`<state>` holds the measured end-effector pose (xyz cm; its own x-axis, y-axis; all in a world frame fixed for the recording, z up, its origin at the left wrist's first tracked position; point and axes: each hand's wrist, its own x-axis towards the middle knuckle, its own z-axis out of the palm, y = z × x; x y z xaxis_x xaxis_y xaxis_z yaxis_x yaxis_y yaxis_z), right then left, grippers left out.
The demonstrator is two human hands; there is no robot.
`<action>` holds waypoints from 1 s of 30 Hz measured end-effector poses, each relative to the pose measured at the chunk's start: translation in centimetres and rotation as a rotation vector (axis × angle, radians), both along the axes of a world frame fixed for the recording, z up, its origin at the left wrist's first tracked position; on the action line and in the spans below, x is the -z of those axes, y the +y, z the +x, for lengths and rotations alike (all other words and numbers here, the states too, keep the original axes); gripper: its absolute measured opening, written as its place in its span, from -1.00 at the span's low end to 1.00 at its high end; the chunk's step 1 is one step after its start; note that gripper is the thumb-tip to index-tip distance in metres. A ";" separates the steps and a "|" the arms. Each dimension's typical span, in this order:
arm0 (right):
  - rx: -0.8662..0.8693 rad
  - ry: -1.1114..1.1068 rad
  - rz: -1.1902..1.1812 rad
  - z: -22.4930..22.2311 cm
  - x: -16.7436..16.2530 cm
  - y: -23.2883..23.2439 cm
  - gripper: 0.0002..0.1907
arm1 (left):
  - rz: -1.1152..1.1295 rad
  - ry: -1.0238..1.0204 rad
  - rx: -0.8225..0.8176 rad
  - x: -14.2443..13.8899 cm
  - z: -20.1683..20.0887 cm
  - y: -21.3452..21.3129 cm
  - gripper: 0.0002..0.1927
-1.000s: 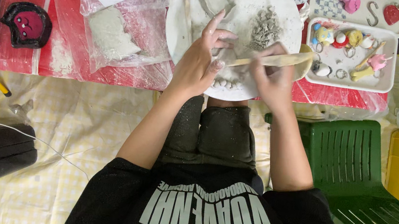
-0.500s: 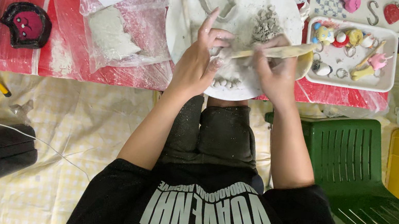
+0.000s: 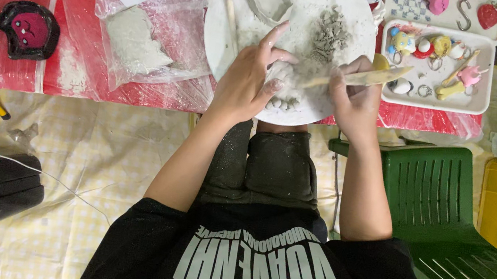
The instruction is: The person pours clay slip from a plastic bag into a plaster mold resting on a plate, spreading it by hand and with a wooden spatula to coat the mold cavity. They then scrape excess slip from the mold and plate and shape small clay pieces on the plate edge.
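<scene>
At the plate's [image 3: 338,100] near edge, by the table's front edge, the clay piece [image 3: 283,83] lies pale grey and lumpy, just under both hands. The left hand [image 3: 244,84] steadies it, fingers spread, fingertips on it. The right hand [image 3: 352,99], fingers clamped on a wooden tool [image 3: 360,79], points the tool's long axis leftward, tip at the clay. Scraps [image 3: 330,34] lie farther back

I saw a black short-sleeved T-shirt [image 3: 256,270] with white block lettering at six o'clock, dusty dark-grey trousers [image 3: 264,167], bare forearms.
</scene>
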<state>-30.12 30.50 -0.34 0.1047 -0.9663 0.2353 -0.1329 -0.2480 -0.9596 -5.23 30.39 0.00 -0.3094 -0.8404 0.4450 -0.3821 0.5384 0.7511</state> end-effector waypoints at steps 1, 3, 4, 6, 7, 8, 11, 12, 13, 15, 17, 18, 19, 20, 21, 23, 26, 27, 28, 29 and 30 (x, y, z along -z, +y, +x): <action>0.026 0.001 0.008 0.0 0.2 -0.1 -0.86 | 0.003 -0.001 0.003 -0.1 0.0 0.1 -0.01; 0.075 0.004 0.019 -0.1 0.5 -0.2 -0.84 | 0.003 -0.005 0.007 -0.2 0.2 0.2 -0.05; 0.065 -0.010 0.030 -0.2 0.5 -0.3 -0.84 | -0.009 -0.017 0.021 -0.3 0.3 0.1 -0.09; 0.041 -0.034 0.055 -0.3 0.6 -0.3 -0.83 | -0.027 -0.042 0.047 -0.5 0.4 0.0 -0.15; 0.050 -0.049 0.042 -0.3 0.6 -0.3 -0.85 | -0.040 -0.071 0.052 -0.5 0.4 0.0 -0.16; 0.059 -0.063 0.030 -0.3 0.6 -0.3 -0.85 | -0.053 -0.100 0.059 -0.6 0.4 -0.1 -0.18; 0.088 0.001 -0.020 -0.2 0.7 -0.2 -0.86 | -0.055 -0.144 0.074 -0.7 0.3 -0.2 -0.22; 0.096 0.041 -0.039 -0.1 0.8 -0.1 -0.86 | -0.049 -0.151 0.077 -0.7 0.3 -0.2 -0.23; 0.096 0.029 -0.032 -0.1 0.9 -0.1 -0.85 | -0.052 -0.163 0.076 -0.7 0.3 -0.2 -0.22; 0.098 0.004 -0.013 0.0 1.1 -0.1 -0.84 | -0.053 -0.187 0.078 -0.6 0.2 -0.3 -0.20; 0.118 0.039 -0.052 -0.1 1.2 -0.2 -0.85 | -0.058 -0.177 0.106 -0.5 -0.1 -0.2 -0.08; 0.125 0.058 -0.075 -0.1 1.2 -0.2 -0.85 | -0.063 -0.171 0.117 -0.5 -0.2 -0.3 -0.02; 0.114 0.054 -0.080 -0.1 1.1 -0.2 -0.85 | -0.048 -0.162 0.109 -0.4 -0.3 -0.3 -0.01; 0.102 0.050 -0.082 -0.2 1.1 -0.3 -0.85 | -0.030 -0.153 0.102 -0.3 -0.4 -0.3 0.01; 0.091 0.045 -0.087 -0.2 1.0 -0.3 -0.85 | -0.014 -0.144 0.094 -0.3 -0.4 -0.3 0.03; 0.135 0.077 -0.070 -0.2 0.6 -0.3 -0.83 | -0.015 -0.134 0.094 -0.4 -0.5 -0.4 0.04; 0.209 -0.047 -0.031 -0.2 0.0 -0.7 -0.79 | 0.016 -0.130 0.074 -0.7 -0.3 -0.9 0.04; 0.237 -0.116 -0.012 -0.2 -0.2 -0.9 -0.77 | 0.037 -0.130 0.066 -0.8 -0.3 -0.9 0.04; 0.249 -0.084 -0.033 -0.1 -0.2 -1.2 -0.77 | -0.002 -0.104 0.076 -0.9 -0.2 -0.9 0.03; 0.261 -0.052 -0.054 0.1 -0.2 -1.6 -0.76 | -0.040 -0.079 0.087 -1.0 -0.1 -1.0 0.02; 0.273 -0.019 -0.066 0.3 -0.1 -1.8 -0.75 | -0.070 -0.054 0.098 -1.0 0.0 -0.8 0.01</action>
<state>-29.83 28.72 -0.23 -0.1627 -0.9405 0.2983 -0.1857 -0.2678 -0.9454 -5.27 29.56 1.02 -0.4134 -0.7725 0.4820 -0.3637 0.6254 0.6904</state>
